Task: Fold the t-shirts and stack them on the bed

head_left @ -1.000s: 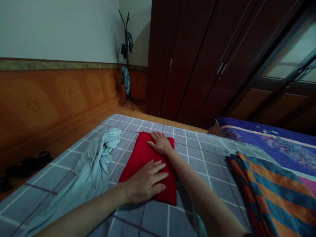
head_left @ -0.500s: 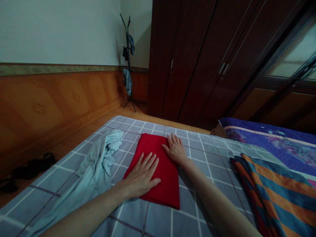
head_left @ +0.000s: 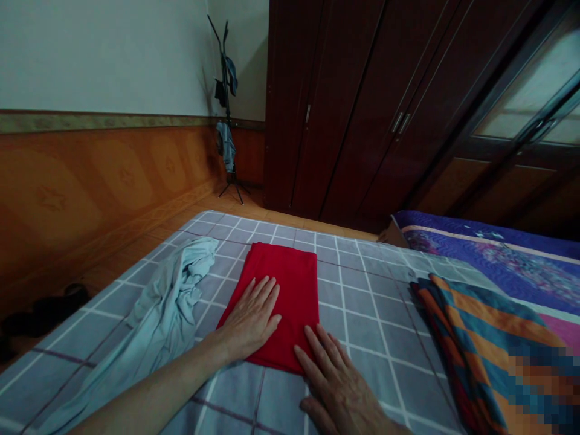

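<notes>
A red cloth (head_left: 285,278), folded into a neat rectangle, lies flat on the grey checked bedspread (head_left: 362,338). My left hand (head_left: 254,320) rests palm down on its left part, fingers stretched out. At the near right corner of the cloth is my right hand (head_left: 335,380), fingers spread, with the fingertips at the cloth's edge and the palm over the bedspread. Neither hand grips anything. To the left lies a crumpled pale blue garment (head_left: 167,308), apart from both hands.
An orange and blue striped cloth (head_left: 489,344) lies folded at the right. Behind it is a purple flowered cover (head_left: 475,241). A dark wardrobe (head_left: 335,109) stands past the bed's far edge, beside a coat stand (head_left: 225,103). Dark shoes (head_left: 49,311) sit on the floor at left.
My right hand has slid from the cloth's far right corner toward me, to its near right corner. My left hand stays on the cloth. The view has shifted slightly.
</notes>
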Motion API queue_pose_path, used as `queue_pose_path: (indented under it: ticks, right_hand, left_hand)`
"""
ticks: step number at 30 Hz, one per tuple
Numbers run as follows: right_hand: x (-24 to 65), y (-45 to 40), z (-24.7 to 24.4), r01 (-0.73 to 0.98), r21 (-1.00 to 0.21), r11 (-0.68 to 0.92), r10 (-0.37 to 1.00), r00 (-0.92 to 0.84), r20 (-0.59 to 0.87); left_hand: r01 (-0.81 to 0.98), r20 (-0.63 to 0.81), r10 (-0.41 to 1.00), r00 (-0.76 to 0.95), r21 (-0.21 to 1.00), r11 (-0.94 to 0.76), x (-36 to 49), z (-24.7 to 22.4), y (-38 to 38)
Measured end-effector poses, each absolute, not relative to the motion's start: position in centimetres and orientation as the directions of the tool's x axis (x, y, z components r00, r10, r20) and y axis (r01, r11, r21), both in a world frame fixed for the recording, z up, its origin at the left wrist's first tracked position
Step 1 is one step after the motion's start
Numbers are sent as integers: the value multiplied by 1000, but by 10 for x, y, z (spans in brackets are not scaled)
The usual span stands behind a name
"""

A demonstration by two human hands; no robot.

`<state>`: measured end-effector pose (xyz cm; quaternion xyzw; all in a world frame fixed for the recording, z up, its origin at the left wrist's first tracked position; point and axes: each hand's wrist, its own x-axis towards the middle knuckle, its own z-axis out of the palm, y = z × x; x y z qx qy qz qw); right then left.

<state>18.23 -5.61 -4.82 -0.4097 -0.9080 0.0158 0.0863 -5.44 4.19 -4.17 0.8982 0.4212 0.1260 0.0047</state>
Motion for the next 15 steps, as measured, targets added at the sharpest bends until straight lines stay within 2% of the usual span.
queue_pose_path:
  ticks: [2, 4, 5, 7, 9, 11, 13, 15]
  right_hand:
    - [183, -68, -54, 686, -83, 723, 687, -700, 193]
    - [182, -76, -54, 642, -123, 757, 651, -725, 225]
    - [182, -78, -51, 627, -182, 758, 653, -724, 224]
    - [183, -78, -43, 626, -380, 681, 722, -660, 208]
    - [185, -73, -34, 601, -646, 471, 861, -471, 190]
    - [187, -64, -30, 456, -877, 152, 980, -183, 74]
    - [188, -54, -30, 217, -968, -128, 992, 23, -127]
    - [186, -46, -28, 26, -956, -292, 952, 106, -288]
  left_hand:
    - [758, 210, 763, 611, 124, -641, -54, -41, 41]
    - [758, 203, 767, 609, 135, -638, -54, -40, 41]
    - [759, 205, 770, 605, 143, -635, -54, -40, 41]
    - [776, 234, 788, 569, 164, -609, -58, -42, 46]
    - [812, 289, 826, 483, 206, -547, -64, -44, 57]
    - [845, 332, 873, 358, 283, -454, -74, -47, 70]
    - [856, 327, 913, 244, 370, -361, -84, -47, 84]
    - [856, 271, 950, 154, 444, -265, -92, -44, 93]
